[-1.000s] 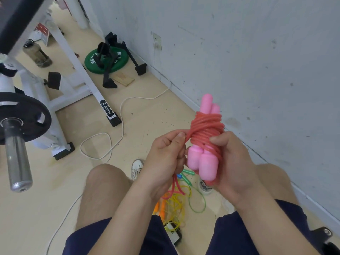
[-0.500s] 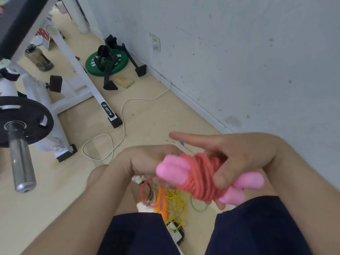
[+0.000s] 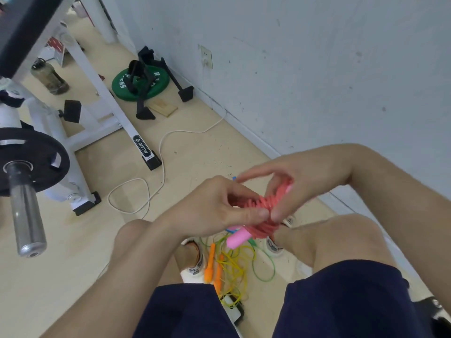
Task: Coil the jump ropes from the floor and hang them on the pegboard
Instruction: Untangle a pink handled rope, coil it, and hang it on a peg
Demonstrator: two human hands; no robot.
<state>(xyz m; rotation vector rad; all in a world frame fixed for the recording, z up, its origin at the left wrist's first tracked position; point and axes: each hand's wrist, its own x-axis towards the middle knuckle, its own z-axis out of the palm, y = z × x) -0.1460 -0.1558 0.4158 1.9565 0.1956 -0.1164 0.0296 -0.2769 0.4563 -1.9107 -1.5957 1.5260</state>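
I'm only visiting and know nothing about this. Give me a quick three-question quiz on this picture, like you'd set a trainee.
1. True or false: the left hand and right hand both grip the coiled red rope.
2. The handles lying by the yellow rope on the floor are: A orange, B black, C white.
3. Fill in: the weight plate near the wall is coloured ____.
Key: 1 true; 2 A; 3 green.

Head view — close, looking steeply down at the floor (image 3: 195,167).
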